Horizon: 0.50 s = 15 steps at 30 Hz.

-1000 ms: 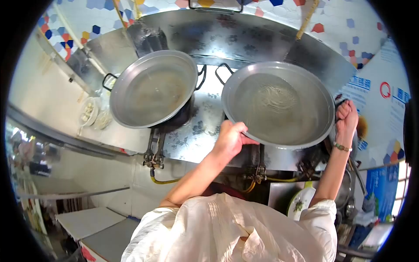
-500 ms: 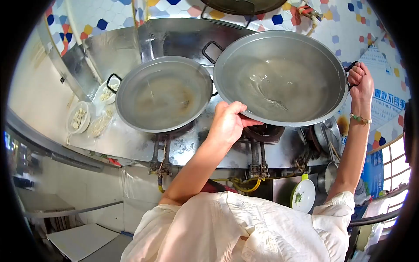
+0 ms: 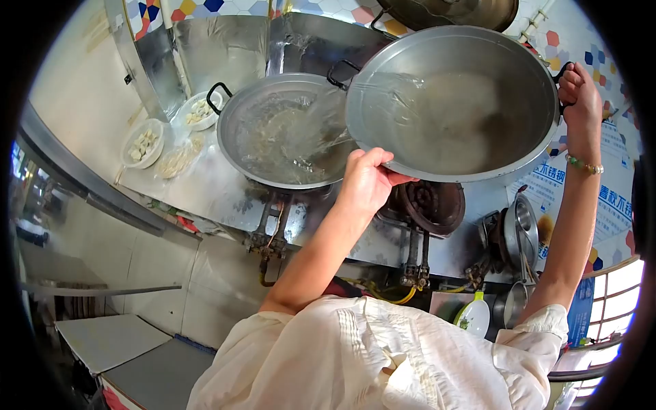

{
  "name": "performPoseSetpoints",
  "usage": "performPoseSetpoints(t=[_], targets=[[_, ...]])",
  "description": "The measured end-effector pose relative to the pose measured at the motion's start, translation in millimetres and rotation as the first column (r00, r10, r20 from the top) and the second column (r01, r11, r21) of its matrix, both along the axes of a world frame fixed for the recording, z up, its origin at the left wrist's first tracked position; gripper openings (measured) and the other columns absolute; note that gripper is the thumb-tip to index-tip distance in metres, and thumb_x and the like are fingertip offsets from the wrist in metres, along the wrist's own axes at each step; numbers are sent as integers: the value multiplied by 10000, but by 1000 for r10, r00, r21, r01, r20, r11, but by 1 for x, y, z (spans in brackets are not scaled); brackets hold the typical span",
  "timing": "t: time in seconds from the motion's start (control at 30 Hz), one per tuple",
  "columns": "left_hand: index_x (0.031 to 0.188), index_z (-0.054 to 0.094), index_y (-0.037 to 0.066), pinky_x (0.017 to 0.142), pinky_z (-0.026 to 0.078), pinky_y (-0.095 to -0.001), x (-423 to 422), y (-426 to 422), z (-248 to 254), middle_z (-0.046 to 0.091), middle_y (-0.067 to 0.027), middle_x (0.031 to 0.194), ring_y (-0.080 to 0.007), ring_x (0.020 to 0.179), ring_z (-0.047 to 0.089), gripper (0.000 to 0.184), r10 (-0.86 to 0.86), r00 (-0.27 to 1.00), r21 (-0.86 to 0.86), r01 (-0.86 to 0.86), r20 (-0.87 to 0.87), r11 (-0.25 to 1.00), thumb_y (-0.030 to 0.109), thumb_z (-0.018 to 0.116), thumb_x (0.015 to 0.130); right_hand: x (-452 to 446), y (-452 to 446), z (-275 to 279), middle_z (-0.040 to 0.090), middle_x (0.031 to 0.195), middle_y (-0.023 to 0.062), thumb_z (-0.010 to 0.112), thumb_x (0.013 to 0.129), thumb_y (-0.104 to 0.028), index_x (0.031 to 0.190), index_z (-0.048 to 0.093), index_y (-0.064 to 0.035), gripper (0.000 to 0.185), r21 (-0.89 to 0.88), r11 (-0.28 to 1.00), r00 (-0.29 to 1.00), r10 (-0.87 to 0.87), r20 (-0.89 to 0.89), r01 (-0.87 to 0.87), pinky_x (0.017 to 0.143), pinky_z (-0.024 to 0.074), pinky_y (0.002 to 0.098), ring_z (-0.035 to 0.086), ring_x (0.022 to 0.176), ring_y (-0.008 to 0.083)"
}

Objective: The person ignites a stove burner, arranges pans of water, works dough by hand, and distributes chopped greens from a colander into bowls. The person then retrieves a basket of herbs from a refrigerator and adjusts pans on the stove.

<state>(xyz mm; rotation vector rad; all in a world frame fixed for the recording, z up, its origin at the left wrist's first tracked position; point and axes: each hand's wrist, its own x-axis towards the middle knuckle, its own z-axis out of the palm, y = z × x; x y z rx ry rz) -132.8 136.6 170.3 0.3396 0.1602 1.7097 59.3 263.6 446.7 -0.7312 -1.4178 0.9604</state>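
A large grey metal pan (image 3: 478, 130) is held up, tilted to the left, and water pours over its left rim. My left hand (image 3: 372, 179) grips its lower front rim, thumb on top and fingers beneath. High on the right, my right hand (image 3: 579, 92) is closed around the pan's black side handle. The water splashes into a second grey pan (image 3: 253, 147), which stands on the left burner. Its surface is churned up. The raised pan's left handle (image 3: 342, 74) hangs free near the second pan's right rim.
The right burner (image 3: 434, 205) is uncovered on the metal counter (image 3: 362, 239). White bowls of pale pieces (image 3: 143, 145) (image 3: 200, 113) and a plastic bag (image 3: 179, 160) sit at the left. Smaller pans (image 3: 521, 229) stand at the right, and a big round lid (image 3: 454, 10) is behind.
Both hands have lifted the right pan off its burner, up and leftward, and tilted it. Water now runs from it into the left pan. The burner beneath has come into view.
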Motion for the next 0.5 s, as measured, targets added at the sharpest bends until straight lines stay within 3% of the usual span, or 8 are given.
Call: performPoseSetpoints(t=[0.23,0.3,0.43,0.5], targets=[[1003,481,-165,684,533,-492,12,0,8,579,-239,970,-360,835,606,306,76,990,-2,-77,-118,997,22,442,763,43,21,-23,341,535,-75,400,912,-148,753,438,-69,182,-54,999,995,0,-100,-6,382,186,184,283,433,36],[1004,475,-174,686,532,-500,23,1,12,579,-245,967,-366,837,607,316,98,981,-8,-101,-169,995,22,442,759,73,35,-39,328,532,-79,382,917,-153,753,428,-72,188,-109,979,970,149,-194,-172,379,185,190,274,430,39],[993,460,-192,617,552,-472,49,3,25,573,-244,924,-360,768,619,350,155,924,-39,-180,-350,983,14,417,712,140,69,-95,300,509,-80,378,907,-152,749,433,-67,187,-146,935,902,260,-344,-325,368,194,197,263,410,50],[990,459,-194,583,559,-454,64,6,31,577,-241,899,-357,734,623,351,168,864,-50,-217,-475,975,3,405,704,161,70,-126,300,505,-75,375,905,-152,745,436,-66,192,-193,944,871,150,-468,-267,363,199,198,253,401,54]])
